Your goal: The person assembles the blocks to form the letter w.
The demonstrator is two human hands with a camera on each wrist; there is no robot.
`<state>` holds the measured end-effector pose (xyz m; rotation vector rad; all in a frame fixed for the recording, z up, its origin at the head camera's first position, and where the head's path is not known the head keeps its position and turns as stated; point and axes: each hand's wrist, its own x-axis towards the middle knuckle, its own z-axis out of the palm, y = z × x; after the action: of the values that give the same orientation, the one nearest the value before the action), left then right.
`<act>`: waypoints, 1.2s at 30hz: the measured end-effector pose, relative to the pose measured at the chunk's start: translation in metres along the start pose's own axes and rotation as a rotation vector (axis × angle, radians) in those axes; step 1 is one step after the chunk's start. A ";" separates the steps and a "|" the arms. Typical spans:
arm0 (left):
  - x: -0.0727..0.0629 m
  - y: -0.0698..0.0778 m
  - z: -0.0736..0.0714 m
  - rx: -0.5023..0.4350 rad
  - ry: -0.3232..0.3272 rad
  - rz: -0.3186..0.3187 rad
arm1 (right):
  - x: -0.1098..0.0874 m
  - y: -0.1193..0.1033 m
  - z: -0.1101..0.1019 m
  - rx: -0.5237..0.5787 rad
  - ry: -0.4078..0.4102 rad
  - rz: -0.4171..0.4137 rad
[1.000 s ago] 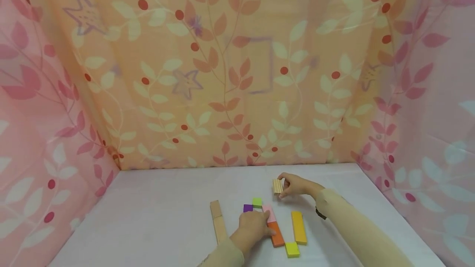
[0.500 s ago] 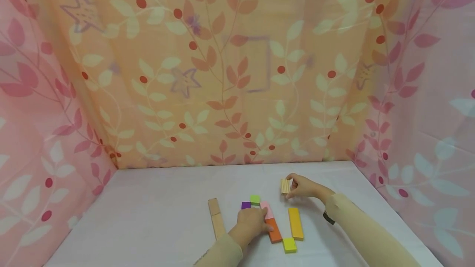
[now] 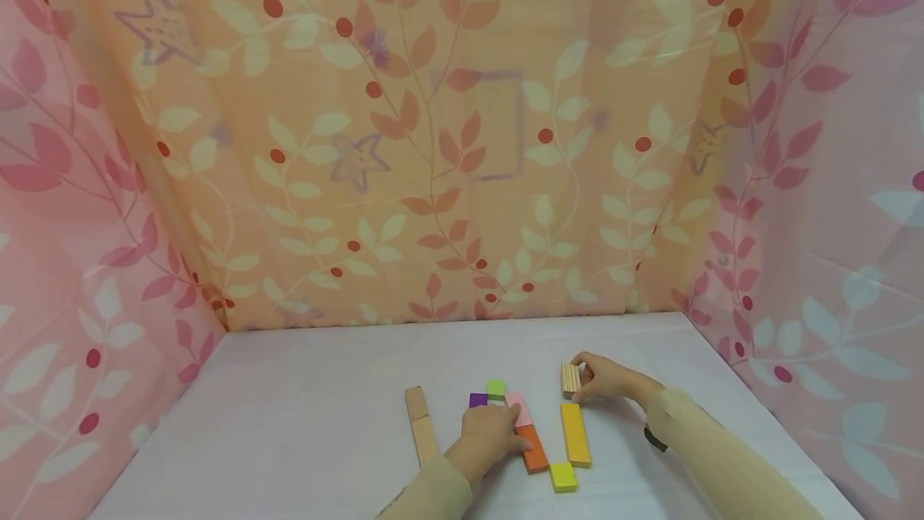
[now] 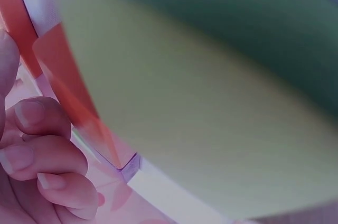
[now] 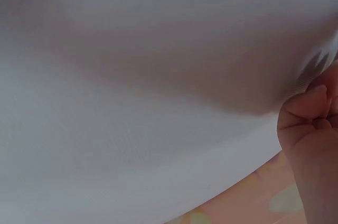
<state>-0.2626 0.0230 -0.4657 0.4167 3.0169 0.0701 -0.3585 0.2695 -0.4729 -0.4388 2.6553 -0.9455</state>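
In the head view my right hand (image 3: 606, 378) pinches a pale ridged wooden block (image 3: 570, 380) just behind a long yellow-orange block (image 3: 575, 434). My left hand (image 3: 489, 436) lies over the row, its index finger touching a pink block (image 3: 518, 406) and its thumb at an orange block (image 3: 532, 449). A purple block (image 3: 478, 400) and a green block (image 3: 495, 389) sit behind that hand; anything beneath it is hidden. Loosely bent left fingers (image 4: 47, 155) show in the left wrist view. In the right wrist view the curled right hand (image 5: 311, 129) appears, its block out of sight.
A yellow-green block (image 3: 563, 477) joins the front ends of the orange and yellow-orange blocks. Two plain wooden blocks (image 3: 424, 440) lie end to end at left. White cloth (image 3: 310, 416) covers the table, and patterned curtains (image 3: 433, 143) enclose it behind and at both sides.
My right hand has carried the ridged block rightward, then lower toward the far end of the yellow-orange block. The left hand stays on the pink and orange blocks; the view has shifted slightly.
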 end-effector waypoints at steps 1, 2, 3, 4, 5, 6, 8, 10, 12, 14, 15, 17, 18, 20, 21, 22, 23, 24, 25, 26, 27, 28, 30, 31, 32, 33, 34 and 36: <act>0.000 0.000 0.000 -0.003 0.000 0.000 | -0.001 0.001 0.000 -0.007 -0.004 -0.003; 0.000 0.000 -0.001 -0.006 -0.002 0.000 | -0.002 0.002 0.000 -0.010 -0.006 -0.001; 0.000 0.001 -0.001 -0.010 -0.004 -0.002 | -0.002 0.002 0.000 -0.015 -0.012 -0.004; 0.000 0.001 -0.001 -0.014 -0.007 -0.003 | -0.002 0.002 -0.001 -0.017 -0.019 -0.003; 0.000 0.001 -0.001 -0.017 -0.010 -0.004 | -0.003 0.002 -0.001 -0.008 -0.025 0.003; 0.000 0.001 -0.001 -0.019 -0.012 -0.005 | -0.003 0.002 -0.002 0.002 -0.033 0.003; -0.001 0.001 -0.001 -0.017 -0.018 -0.008 | -0.004 0.002 -0.002 0.017 -0.043 0.012; -0.001 0.002 -0.001 -0.015 -0.023 -0.010 | -0.004 0.001 -0.003 0.032 -0.049 0.022; -0.001 0.002 -0.001 -0.011 -0.023 -0.006 | -0.005 0.002 -0.003 0.035 -0.051 0.020; -0.001 0.002 -0.001 -0.011 -0.020 -0.003 | -0.006 0.002 -0.003 0.037 -0.048 0.014; -0.001 0.002 -0.001 -0.011 -0.018 0.000 | -0.006 0.002 -0.002 0.038 -0.046 0.005; 0.000 0.002 -0.001 -0.011 -0.009 0.005 | -0.007 0.002 -0.001 0.043 -0.047 -0.008; 0.000 0.002 0.000 -0.009 -0.005 0.007 | -0.007 0.001 0.000 0.046 -0.046 -0.012; 0.000 0.002 0.000 -0.009 0.000 0.009 | -0.008 -0.001 0.001 0.047 -0.045 -0.013; 0.000 0.002 0.000 -0.009 0.003 0.011 | -0.008 -0.002 0.002 0.047 -0.043 -0.006; 0.001 0.002 0.001 -0.009 0.007 0.012 | -0.008 -0.003 0.002 0.044 -0.041 0.004; 0.001 0.002 0.001 -0.013 0.009 0.012 | -0.008 -0.004 0.002 0.037 -0.036 0.010; 0.001 0.002 0.000 -0.016 0.009 0.010 | -0.008 -0.004 0.003 0.030 -0.031 0.019; 0.001 0.002 0.000 -0.023 0.009 0.009 | -0.008 -0.005 0.003 0.021 -0.027 0.027; 0.001 0.002 0.000 -0.024 0.009 0.008 | -0.008 -0.005 0.003 0.018 -0.025 0.035; 0.002 0.002 0.000 -0.026 0.008 0.005 | -0.008 -0.005 0.003 0.014 -0.024 0.039; 0.002 0.002 0.000 -0.031 0.006 0.000 | -0.007 -0.006 0.003 0.009 -0.027 0.038; 0.001 0.001 -0.001 -0.035 0.003 -0.003 | -0.004 -0.007 0.004 0.012 -0.034 0.040; 0.001 0.001 0.000 -0.028 0.007 0.001 | -0.003 -0.007 0.004 0.015 -0.038 0.040; 0.001 0.001 0.000 -0.023 0.013 0.006 | -0.002 -0.007 0.005 0.015 -0.039 0.041; 0.000 0.001 0.000 -0.020 0.020 0.013 | -0.002 -0.007 0.004 0.013 -0.040 0.042; -0.001 0.001 0.000 -0.016 0.027 0.018 | -0.002 -0.007 0.005 0.010 -0.040 0.045; -0.003 0.002 0.001 -0.003 0.046 0.031 | -0.001 -0.006 0.005 0.001 -0.036 0.057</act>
<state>-0.2594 0.0241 -0.4661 0.4673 3.0553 0.0870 -0.3543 0.2625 -0.4725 -0.3744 2.6205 -0.9139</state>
